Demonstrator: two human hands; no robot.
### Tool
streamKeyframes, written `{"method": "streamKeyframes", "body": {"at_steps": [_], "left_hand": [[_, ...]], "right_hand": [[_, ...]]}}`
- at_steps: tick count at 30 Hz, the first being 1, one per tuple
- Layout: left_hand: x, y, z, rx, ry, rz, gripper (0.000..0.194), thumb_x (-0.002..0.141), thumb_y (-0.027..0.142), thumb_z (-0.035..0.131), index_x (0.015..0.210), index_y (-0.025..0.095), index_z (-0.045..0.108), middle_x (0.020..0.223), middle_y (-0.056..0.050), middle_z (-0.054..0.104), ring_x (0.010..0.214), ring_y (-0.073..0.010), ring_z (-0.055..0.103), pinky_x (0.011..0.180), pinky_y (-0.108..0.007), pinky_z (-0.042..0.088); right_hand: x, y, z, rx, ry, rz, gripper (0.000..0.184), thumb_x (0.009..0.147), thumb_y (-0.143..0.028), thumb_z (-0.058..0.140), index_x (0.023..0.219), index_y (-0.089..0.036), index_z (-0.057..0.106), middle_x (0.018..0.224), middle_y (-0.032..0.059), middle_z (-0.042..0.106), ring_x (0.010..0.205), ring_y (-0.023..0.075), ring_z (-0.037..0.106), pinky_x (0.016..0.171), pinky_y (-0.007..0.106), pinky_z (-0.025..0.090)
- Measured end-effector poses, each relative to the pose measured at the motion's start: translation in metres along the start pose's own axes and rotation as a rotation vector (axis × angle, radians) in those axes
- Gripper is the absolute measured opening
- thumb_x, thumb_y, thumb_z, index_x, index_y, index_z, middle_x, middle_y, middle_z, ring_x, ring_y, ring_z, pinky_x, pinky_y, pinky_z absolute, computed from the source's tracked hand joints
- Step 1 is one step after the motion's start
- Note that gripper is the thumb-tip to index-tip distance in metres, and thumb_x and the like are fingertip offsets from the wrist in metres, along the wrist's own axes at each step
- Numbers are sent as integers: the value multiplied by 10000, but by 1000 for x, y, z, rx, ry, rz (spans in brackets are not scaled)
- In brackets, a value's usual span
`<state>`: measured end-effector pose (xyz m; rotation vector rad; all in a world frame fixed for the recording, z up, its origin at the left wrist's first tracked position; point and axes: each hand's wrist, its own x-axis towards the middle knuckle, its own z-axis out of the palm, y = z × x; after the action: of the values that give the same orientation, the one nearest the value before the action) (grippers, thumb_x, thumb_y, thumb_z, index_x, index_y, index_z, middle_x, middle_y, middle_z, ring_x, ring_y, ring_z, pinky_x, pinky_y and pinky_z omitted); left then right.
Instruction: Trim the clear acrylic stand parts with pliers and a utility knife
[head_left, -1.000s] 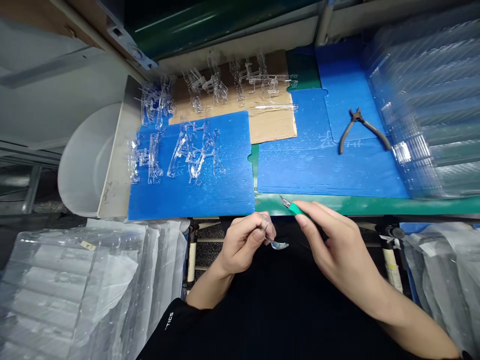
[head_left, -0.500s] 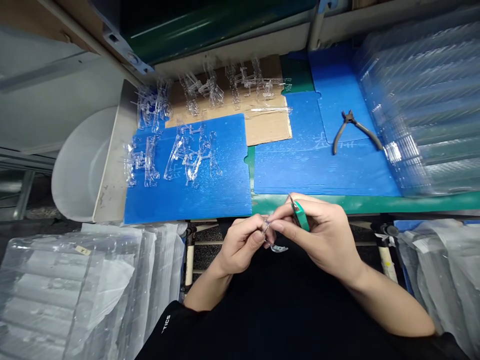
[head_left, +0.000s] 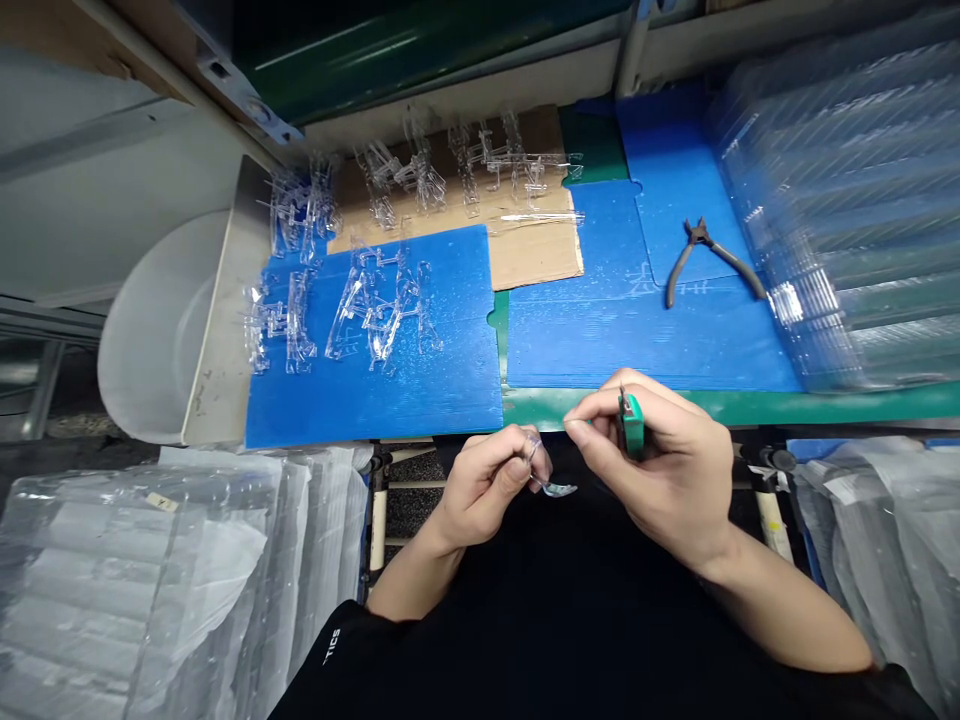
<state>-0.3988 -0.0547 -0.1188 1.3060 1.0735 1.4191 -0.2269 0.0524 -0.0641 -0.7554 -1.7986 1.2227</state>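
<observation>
Our left hand (head_left: 487, 487) pinches a small clear plastic part (head_left: 555, 489) between thumb and fingers, above our black top. Our right hand (head_left: 664, 470) curls closed around a green-handled craft knife (head_left: 632, 425), just beside the part. Ahead, clear plastic runners (head_left: 375, 315) lie on a blue corrugated board (head_left: 450, 400), and side-cutting pliers (head_left: 712, 257) rest on a second blue board (head_left: 637, 340).
</observation>
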Motion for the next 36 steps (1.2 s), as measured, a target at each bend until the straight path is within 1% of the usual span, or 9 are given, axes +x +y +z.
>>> {"method": "streamKeyframes", "body": {"at_steps": [4, 6, 9, 15, 19, 24, 27, 31, 36], "left_hand": [[10, 0, 1, -251, 238, 43, 301, 1137, 431, 512, 994, 208, 656, 725, -10, 572, 680, -149, 545, 686, -288, 484], [18, 2, -1, -440, 455, 95, 227, 1121, 441, 568, 1026, 246, 638, 725, 31, 500, 639, -115, 469, 687, -244, 503], [29, 5, -6, -594, 693, 156, 133, 1103, 408, 633, 1087, 276, 623, 760, 53, 439, 635, -88, 416, 734, -172, 515], [36, 3, -5, -612, 798, 111, 145, 1132, 405, 569, 1148, 288, 654, 984, 16, 615, 853, -78, 595, 875, -145, 532], [29, -1, -8, -373, 817, -24, 298, 1108, 534, 560, 1315, 335, 638, 1516, -36, 579, 1384, -163, 573, 1128, -299, 511], [14, -9, -25, 223, 814, 141, 715, 936, 681, 752, 1514, 371, 469, 1744, -100, 353, 1611, -325, 385, 1210, -462, 468], [6, -9, -37, 304, 776, 67, 811, 916, 603, 822, 1563, 349, 404, 1661, -154, 450, 1412, -297, 614, 1011, -370, 580], [-15, 11, -44, 140, 706, -156, 416, 1070, 529, 641, 1343, 225, 564, 1025, -61, 747, 648, -119, 726, 558, -207, 485], [-51, 30, -51, 34, 995, -101, 452, 1035, 549, 695, 1323, 250, 518, 942, -11, 688, 542, -86, 668, 460, -181, 459]], "right_hand": [[-3, 17, 1, 155, 48, 66, 380, 955, -263, 832, 670, -198, 589, 622, -39, 524, 572, 111, 463, 555, 278, 374], [-9, 29, 6, 251, 59, 185, 255, 878, -319, 918, 839, -200, 696, 661, -57, 540, 565, 101, 452, 541, 256, 373], [-20, 44, 20, 364, -23, 355, 459, 799, -356, 974, 1167, -195, 753, 729, -72, 555, 554, 83, 432, 523, 231, 374], [-30, 47, 46, 370, 17, 282, 159, 889, -333, 891, 908, -191, 823, 758, -16, 607, 621, 112, 514, 577, 258, 433], [-22, 56, 37, 395, 208, 167, 61, 884, -247, 886, 889, -227, 828, 793, -12, 646, 671, 118, 565, 605, 253, 451], [-16, 66, 17, 276, 262, 105, 64, 889, -250, 880, 895, -224, 822, 795, 1, 655, 648, 131, 571, 557, 271, 458], [-17, 61, 22, 166, 270, 12, 59, 891, -212, 863, 929, -243, 830, 786, 8, 711, 643, 156, 625, 575, 306, 512], [-28, 49, 49, 89, 205, -147, 175, 857, -97, 846, 934, -253, 823, 788, 13, 755, 631, 187, 676, 561, 334, 540], [-40, 58, 99, 111, -5, -295, 258, 789, -57, 901, 942, -251, 825, 834, 27, 778, 632, 231, 683, 561, 399, 530]]}}
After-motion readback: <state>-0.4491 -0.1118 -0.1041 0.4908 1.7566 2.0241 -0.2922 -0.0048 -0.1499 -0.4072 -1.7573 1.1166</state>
